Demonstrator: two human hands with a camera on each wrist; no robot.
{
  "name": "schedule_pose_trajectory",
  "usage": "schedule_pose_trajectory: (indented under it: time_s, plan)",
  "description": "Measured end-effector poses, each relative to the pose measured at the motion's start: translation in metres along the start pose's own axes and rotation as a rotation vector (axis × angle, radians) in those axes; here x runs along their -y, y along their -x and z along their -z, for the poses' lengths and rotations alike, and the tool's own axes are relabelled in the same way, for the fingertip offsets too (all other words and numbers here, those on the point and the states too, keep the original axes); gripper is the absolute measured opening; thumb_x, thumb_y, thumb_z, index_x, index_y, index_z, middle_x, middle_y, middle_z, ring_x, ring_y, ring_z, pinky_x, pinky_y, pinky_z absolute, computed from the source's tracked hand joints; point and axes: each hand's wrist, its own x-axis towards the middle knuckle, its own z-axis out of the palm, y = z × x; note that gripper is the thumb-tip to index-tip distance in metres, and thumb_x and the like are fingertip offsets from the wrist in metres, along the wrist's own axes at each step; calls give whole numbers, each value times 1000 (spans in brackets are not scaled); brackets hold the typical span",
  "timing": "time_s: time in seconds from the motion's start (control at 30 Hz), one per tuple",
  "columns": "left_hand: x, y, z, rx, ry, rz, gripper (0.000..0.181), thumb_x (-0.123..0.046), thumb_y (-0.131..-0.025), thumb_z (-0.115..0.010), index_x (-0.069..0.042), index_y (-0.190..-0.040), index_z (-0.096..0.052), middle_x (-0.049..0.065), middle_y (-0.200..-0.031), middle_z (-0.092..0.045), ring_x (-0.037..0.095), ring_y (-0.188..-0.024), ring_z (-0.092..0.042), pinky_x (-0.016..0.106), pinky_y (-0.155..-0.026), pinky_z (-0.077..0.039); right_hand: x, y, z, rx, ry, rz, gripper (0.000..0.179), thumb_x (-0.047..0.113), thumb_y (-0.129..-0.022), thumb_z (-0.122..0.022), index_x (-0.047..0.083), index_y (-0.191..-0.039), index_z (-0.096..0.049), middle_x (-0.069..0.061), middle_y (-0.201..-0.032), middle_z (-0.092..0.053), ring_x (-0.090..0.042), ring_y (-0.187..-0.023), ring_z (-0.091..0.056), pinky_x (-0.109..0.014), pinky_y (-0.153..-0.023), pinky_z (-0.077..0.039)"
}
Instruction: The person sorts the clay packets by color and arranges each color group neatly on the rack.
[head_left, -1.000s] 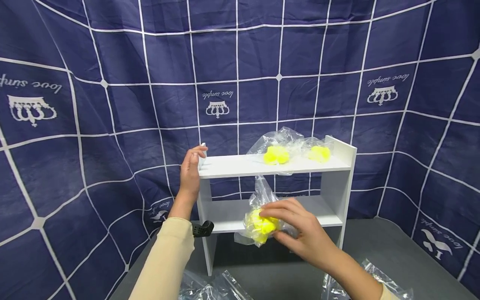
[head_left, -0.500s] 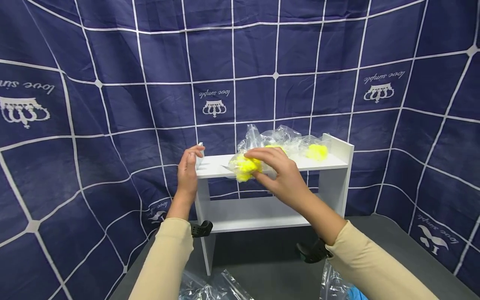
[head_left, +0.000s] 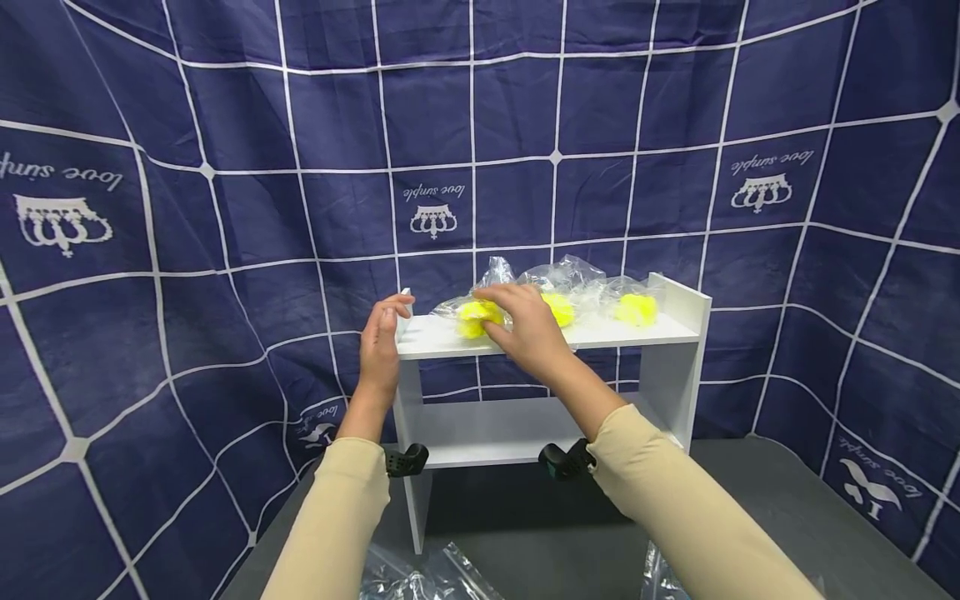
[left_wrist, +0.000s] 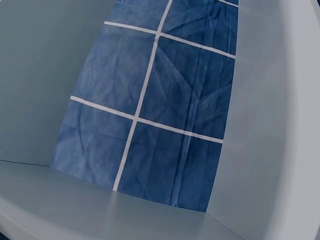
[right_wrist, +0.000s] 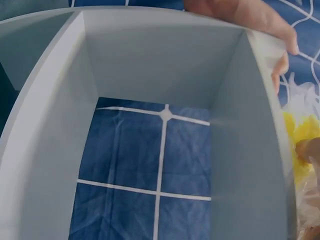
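A small white two-tier shelf point(head_left: 426, 335) stands ahead of me. My left hand point(head_left: 381, 346) grips the top of its left side panel, fingers bent over the edge. On the left part of the top board, my right hand point(head_left: 534, 335) holds a clear plastic bag with a bright yellow lumpy thing point(head_left: 471, 320) in it, thumb and fingers around the yellow; its kind is unclear. To its right lie two similar bags with yellow contents, a middle one point(head_left: 559, 309) partly behind the hand and a right one point(head_left: 637, 310). The right wrist view catches the yellow thing point(right_wrist: 300, 127) at its edge.
Clear plastic bags point(head_left: 427, 579) lie on the dark grey surface point(head_left: 517, 550) in front of the shelf, and more clear plastic point(head_left: 658, 577) lies by my right sleeve. A blue curtain with white lines point(head_left: 517, 200) hangs behind and around.
My right hand has raised the yellow-filled bag from in front of the lower board and moved it up and left onto the top board. My left hand keeps its place.
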Motion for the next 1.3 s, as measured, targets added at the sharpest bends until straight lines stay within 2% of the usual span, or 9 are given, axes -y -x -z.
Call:
schedule_pose_trajectory:
  time_s: [0.23,0.43,0.6,0.77,0.87,1.03,1.17,1.3]
  plan:
    - [0,1,0,1,-3,-2,30,-11,-98,-32,16,-96,-45,34,-126,-52,39,-133,-41,38,-113,-22,5,-6,-3,174,76,-122,41,20,-86,-68,16,-127,-63,-7,-127,-65,-30,-116,-56,-43,-100,-44]
    - [-1,0,-1,2,2,-9,30,-10,-98,-32,18,-96,-45,36,-126,-51,41,-132,-41,35,-112,-24,4,-7,-2,203,88,-137,44,26,-88,-67,17,-131,-60,-5,-132,-62,-30,-122,-53,-44,-104,-42]
    - [0,0,-1,-5,10,-11,29,-9,-97,-32,18,-95,-45,37,-125,-50,42,-131,-41,32,-110,-25,6,-2,-2,161,152,-113,48,37,-89,-64,22,-134,-56,0,-139,-56,-29,-132,-45,-51,-108,-35]
    - [-1,1,0,-5,-1,3,29,-10,-98,-32,17,-95,-45,35,-126,-51,38,-131,-42,33,-111,-24,10,6,3,69,191,-42,49,39,-88,-63,26,-135,-55,0,-143,-53,-26,-136,-42,-54,-110,-31]
    - [-1,0,1,-4,5,-7,29,-9,-98,-32,17,-96,-44,36,-126,-51,40,-131,-42,33,-111,-24,10,13,9,10,147,12,49,35,-88,-65,24,-135,-55,-2,-142,-53,-26,-136,-42,-54,-110,-31]
    - [-1,-1,0,-5,7,-15,30,-9,-97,-32,18,-95,-44,36,-125,-51,40,-131,-42,32,-111,-24,9,30,23,-40,11,71,49,28,-88,-65,21,-135,-56,-5,-143,-52,-26,-136,-41,-53,-110,-32]
    - [0,0,-1,-5,11,-12,30,-9,-97,-31,18,-95,-44,37,-125,-50,40,-130,-42,32,-111,-24,7,50,37,-61,-86,60,48,25,-88,-64,22,-135,-55,-3,-146,-49,-25,-137,-39,-53,-110,-31]
    - [1,-1,0,-9,21,-27,29,-8,-97,-31,18,-94,-44,37,-123,-51,41,-130,-42,28,-110,-25,2,73,49,-111,-120,37,48,20,-88,-65,23,-134,-55,-2,-146,-48,-24,-135,-40,-53,-106,-34]
